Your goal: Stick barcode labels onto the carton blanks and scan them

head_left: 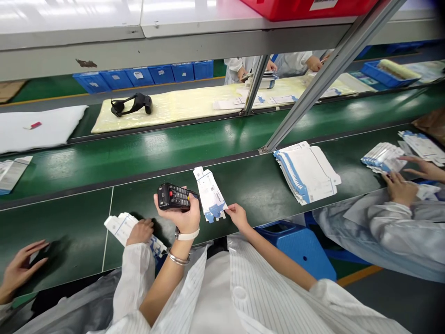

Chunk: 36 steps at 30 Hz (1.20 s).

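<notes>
In the middle of the head view, my left hand (186,218) is closed around a black handheld barcode scanner (177,196), its keypad facing up. Just right of it, flat folded white-and-blue cartons (210,192) lie on the dark green bench. My right hand (237,217) pinches the lower right corner of these cartons between thumb and fingers. The scanner's front end is close to the cartons' left edge; whether they touch I cannot tell.
A fanned stack of flat cartons (306,171) lies to the right. At left, a co-worker's hand (141,231) rests on other cartons (121,227); another hand (401,188) handles cartons at far right. A metal post (299,88) rises behind the bench. A blue stool (299,246) stands below.
</notes>
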Each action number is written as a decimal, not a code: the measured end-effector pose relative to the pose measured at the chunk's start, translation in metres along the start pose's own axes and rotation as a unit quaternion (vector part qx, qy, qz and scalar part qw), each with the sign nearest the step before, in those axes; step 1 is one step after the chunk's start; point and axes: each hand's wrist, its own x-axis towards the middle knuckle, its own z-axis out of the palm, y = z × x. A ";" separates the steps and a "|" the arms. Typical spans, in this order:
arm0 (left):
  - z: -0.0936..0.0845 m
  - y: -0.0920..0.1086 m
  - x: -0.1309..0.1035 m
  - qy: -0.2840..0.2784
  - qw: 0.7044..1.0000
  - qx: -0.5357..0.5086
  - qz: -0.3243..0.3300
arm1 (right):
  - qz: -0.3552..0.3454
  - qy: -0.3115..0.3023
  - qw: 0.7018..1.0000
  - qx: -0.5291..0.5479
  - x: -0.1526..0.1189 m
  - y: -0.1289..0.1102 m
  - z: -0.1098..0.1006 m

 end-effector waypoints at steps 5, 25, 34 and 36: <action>-0.012 0.001 0.006 0.017 1.000 0.016 -0.009 | -0.004 -0.107 0.987 0.118 -0.020 -0.021 0.014; 0.027 -0.022 -0.020 -0.061 0.996 0.006 -0.063 | -0.026 0.040 0.970 -0.236 -0.009 -0.001 0.036; 0.020 -0.018 -0.017 -0.045 0.997 0.007 -0.067 | -0.016 0.026 0.980 -0.197 0.000 0.002 0.030; 0.013 -0.016 -0.014 -0.035 0.997 0.009 -0.065 | -0.024 0.007 0.987 -0.161 -0.002 0.003 0.026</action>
